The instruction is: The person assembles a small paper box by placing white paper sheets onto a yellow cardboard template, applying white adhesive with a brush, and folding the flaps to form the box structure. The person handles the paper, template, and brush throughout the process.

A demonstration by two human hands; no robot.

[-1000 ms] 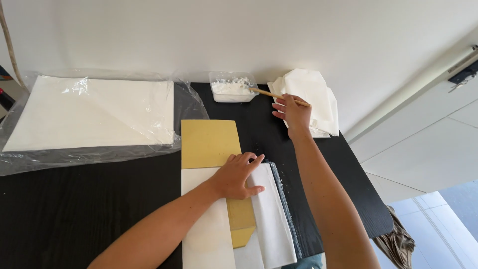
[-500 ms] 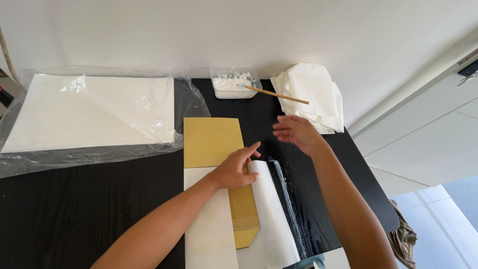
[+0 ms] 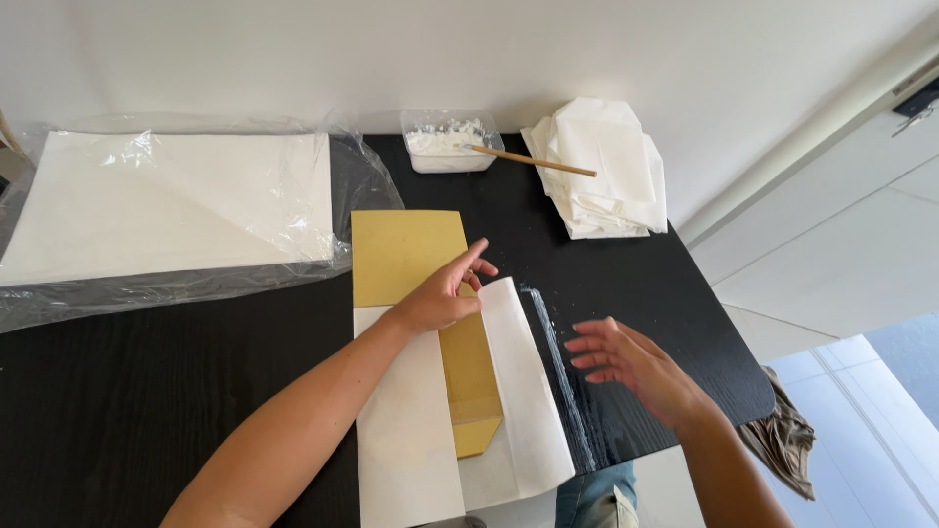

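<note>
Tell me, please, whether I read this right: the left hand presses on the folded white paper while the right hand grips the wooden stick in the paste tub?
Not quite: in the head view the right hand hovers empty over the black table; the wooden stick rests untouched in the paste tub.

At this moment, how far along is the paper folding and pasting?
Done: a white paste streak lies on the table beside the white sheet, and the stick rests on the paste tub. In hand: the left hand presses the sheet's left flap onto the yellow board; the right hand hovers open. Left: the right flap lies unfolded.
</note>
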